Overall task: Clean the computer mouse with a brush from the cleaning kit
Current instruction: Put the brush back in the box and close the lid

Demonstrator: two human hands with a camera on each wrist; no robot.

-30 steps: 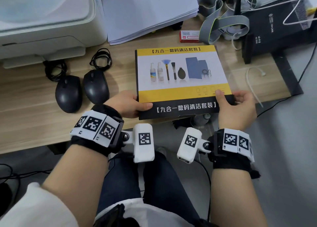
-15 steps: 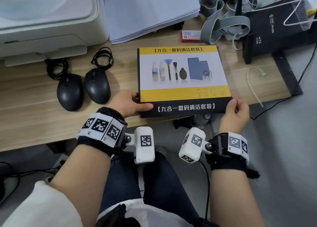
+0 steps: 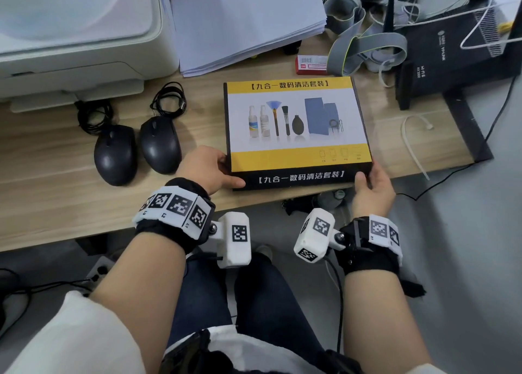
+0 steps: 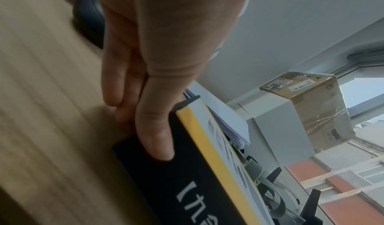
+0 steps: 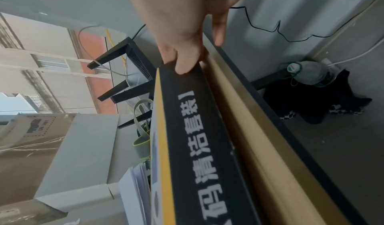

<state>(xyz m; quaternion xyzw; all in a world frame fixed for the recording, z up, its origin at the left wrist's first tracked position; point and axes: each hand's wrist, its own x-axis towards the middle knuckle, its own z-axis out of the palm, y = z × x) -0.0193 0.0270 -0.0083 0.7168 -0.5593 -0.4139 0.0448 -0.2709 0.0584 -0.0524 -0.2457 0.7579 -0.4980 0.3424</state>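
The cleaning kit box [image 3: 296, 130], closed, yellow, white and black, lies at the near edge of the wooden desk [image 3: 56, 204]. My left hand [image 3: 228, 170] grips its near left corner, with the thumb [image 4: 155, 130] on the black front side and the fingers along the left side. My right hand [image 3: 367, 175] grips the near right corner, its thumb [image 5: 185, 60] pressing the black front side. Two black computer mice [image 3: 115, 154] [image 3: 161, 144] sit side by side left of the box, just beyond my left hand. No brush is in view outside the box.
A white printer [image 3: 70, 34] and a paper stack [image 3: 245, 20] fill the back left. A grey strap [image 3: 361, 45], a small red box [image 3: 310, 62] and a black router [image 3: 452, 60] stand behind and right of the kit. A white cable tie [image 3: 412, 142] lies at the right.
My right hand slid off the box's top, back to the near right corner, so its thumb now lies on the black front side. The left hand kept its grip on the corner.
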